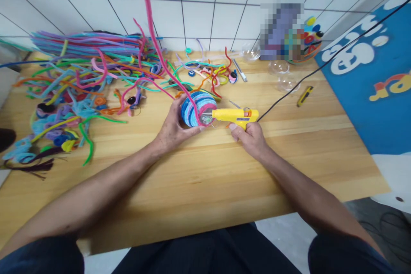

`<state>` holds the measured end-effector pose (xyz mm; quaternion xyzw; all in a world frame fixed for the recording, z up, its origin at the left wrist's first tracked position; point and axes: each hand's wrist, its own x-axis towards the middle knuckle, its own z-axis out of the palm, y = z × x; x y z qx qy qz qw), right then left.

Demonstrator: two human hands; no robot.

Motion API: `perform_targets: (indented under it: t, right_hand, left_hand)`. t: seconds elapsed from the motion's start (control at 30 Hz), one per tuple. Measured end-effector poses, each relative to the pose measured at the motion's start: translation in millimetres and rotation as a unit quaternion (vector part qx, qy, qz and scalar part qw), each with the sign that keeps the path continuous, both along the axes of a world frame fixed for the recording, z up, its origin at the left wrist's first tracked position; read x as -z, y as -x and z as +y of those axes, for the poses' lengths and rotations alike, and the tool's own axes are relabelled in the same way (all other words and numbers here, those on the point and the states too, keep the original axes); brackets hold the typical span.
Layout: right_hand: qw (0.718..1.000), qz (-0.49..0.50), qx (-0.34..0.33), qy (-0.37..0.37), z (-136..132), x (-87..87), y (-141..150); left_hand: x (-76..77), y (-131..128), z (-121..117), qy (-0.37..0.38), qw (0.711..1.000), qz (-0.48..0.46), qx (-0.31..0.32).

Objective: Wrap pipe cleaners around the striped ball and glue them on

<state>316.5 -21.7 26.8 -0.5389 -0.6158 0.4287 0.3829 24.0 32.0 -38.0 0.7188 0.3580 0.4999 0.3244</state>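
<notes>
My left hand (173,126) is wrapped round a ball (196,109) covered in coiled blue, white and pink pipe cleaners, resting on the wooden table (205,180). A long pink pipe cleaner (154,34) runs from the ball up out of view. My right hand (250,137) grips the handle of a yellow glue gun (236,115), whose nozzle touches the ball's right side. The gun's black cord (321,66) leads off to the upper right.
A big heap of coloured pipe cleaners (80,72) covers the table's left and back. Clear plastic half-spheres (282,75), a yellow utility knife (305,95) and a grey tool (240,70) lie at the back right. A blue patterned mat (379,81) lies right of the table.
</notes>
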Motion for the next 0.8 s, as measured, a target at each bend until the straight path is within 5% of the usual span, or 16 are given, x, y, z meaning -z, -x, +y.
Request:
perform_targets:
  t: [0.8]
  right_hand:
    - [0.999, 0.033, 0.011, 0.009, -2.7, 0.4, -0.9]
  left_hand:
    - [3.1, 1.2, 0.6, 0.011, 1.000, -0.013, 0.003]
